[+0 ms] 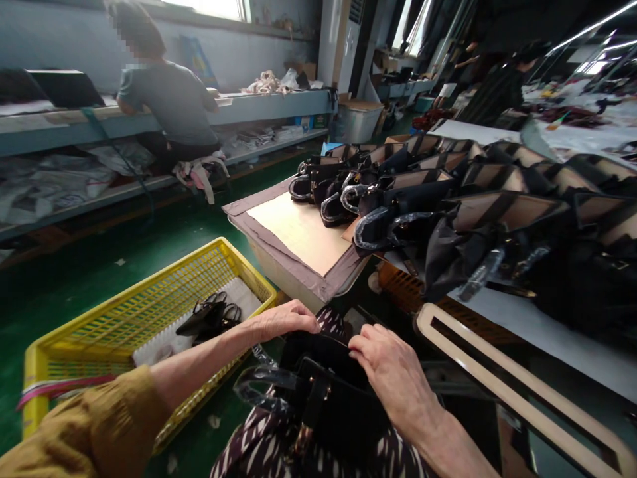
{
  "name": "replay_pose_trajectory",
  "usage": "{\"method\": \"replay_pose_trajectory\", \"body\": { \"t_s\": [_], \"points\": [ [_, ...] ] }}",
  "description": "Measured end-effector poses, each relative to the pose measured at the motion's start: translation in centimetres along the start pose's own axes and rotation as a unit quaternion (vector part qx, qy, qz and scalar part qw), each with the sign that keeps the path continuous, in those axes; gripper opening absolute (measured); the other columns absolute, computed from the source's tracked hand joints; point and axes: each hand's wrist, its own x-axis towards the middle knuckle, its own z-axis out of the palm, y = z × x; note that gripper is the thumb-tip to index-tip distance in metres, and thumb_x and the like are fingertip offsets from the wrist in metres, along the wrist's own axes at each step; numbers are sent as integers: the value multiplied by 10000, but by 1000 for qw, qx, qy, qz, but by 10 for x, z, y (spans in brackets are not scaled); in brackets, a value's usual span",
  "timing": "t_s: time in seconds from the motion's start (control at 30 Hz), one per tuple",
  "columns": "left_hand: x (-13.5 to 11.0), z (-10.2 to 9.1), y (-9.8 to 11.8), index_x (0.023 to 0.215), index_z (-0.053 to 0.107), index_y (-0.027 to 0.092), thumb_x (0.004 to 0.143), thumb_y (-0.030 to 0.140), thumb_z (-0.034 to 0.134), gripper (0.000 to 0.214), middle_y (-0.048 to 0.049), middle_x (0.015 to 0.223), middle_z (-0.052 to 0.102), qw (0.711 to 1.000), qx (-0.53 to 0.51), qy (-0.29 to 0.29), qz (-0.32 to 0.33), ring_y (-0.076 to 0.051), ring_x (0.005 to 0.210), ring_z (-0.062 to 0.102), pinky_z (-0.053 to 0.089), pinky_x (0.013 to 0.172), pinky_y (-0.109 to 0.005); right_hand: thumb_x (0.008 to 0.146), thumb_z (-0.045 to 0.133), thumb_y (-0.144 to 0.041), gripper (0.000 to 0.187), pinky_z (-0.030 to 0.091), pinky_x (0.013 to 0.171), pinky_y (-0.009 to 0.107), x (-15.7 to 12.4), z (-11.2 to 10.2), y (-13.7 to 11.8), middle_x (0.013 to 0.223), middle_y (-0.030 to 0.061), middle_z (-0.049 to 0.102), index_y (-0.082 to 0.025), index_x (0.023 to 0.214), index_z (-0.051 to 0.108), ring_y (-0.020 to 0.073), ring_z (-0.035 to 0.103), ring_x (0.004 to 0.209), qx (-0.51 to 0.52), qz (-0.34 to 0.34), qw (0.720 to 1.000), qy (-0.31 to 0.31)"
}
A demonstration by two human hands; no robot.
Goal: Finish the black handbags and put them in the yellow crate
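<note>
A black handbag [343,405] rests on my lap, its opening facing up and its plastic-wrapped handle [269,388] hanging toward the left. My left hand [293,317] is closed at the far left part of the bag's rim, fingertips pinching the edge. On the right side of the same rim, my right hand [385,355] is closed too, thumb and fingers on the edge. The bag's inside is dark and I cannot make out what is in it. Patterned dark trousers [249,441] show beneath the bag.
Left of me stands a yellow basket [226,249] with small black bags [212,318] in it. Many black handbags [398,192] crowd the table ahead and right. A pale slotted frame [517,392] juts in at right. A person [169,99] sits at the back bench.
</note>
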Motion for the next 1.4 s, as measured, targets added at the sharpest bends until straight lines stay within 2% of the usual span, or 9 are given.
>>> {"method": "replay_pose_trajectory", "body": {
  "t_s": [0.17,0.4,0.53,0.7,0.8,0.93,1.1,1.23,1.4],
  "points": [
    [3,3,0,615,514,141,723,453,509,331,35,541,341,1000,-5,-27,14,-80,477,288,236,434,-212,799,557,-120,154,317,642,286,-6,10,10,699,-10,544,-229,701,605,150,482,695,-27,-31,998,42],
    [12,7,-11,609,508,139,712,451,503,328,32,544,356,1000,-5,-4,12,-83,482,289,234,436,-215,796,522,-63,199,289,629,286,-7,9,11,690,-5,535,-211,670,566,152,461,675,-54,-83,994,52],
    [12,8,-12,621,532,133,719,435,486,320,32,538,370,1000,-2,10,4,-81,476,283,227,438,-218,780,521,-38,205,295,620,280,-10,4,8,703,-4,543,-205,665,553,151,459,681,-41,-129,990,29],
    [10,9,-6,633,546,131,731,429,480,320,32,546,376,1000,12,5,9,-80,478,277,214,437,-222,825,481,-87,207,333,618,238,-11,-2,7,767,-13,569,-210,676,556,130,493,734,1,-134,990,-40],
    [9,8,-4,644,543,130,747,424,469,320,30,554,368,1000,25,2,18,-81,488,277,204,434,-223,837,468,-114,189,356,636,214,-10,-5,6,802,-26,581,-214,701,552,115,513,753,57,-106,990,-69],
    [7,10,-2,616,487,136,781,447,435,356,31,553,320,998,47,10,40,-80,498,262,195,432,-216,841,456,-153,155,372,675,235,-8,-2,8,750,-19,601,-220,742,554,138,535,763,84,-4,995,-51],
    [3,13,3,618,458,135,821,535,364,458,32,559,300,995,75,11,57,-74,497,252,195,432,-209,831,488,-263,172,335,558,223,3,2,7,666,-10,619,-219,688,573,125,559,633,79,83,992,-57],
    [1,13,4,640,506,117,813,605,339,543,31,550,295,994,87,8,61,-70,490,246,178,426,-208,829,486,-322,220,284,511,233,10,2,5,605,-6,622,-220,656,576,129,570,587,56,103,992,-56],
    [3,12,5,732,610,102,755,543,500,455,30,553,344,993,83,-8,82,-71,509,264,177,437,-205,825,497,-320,211,275,518,251,14,2,3,616,0,638,-220,656,573,157,604,630,25,97,994,-49]
  ]
}}
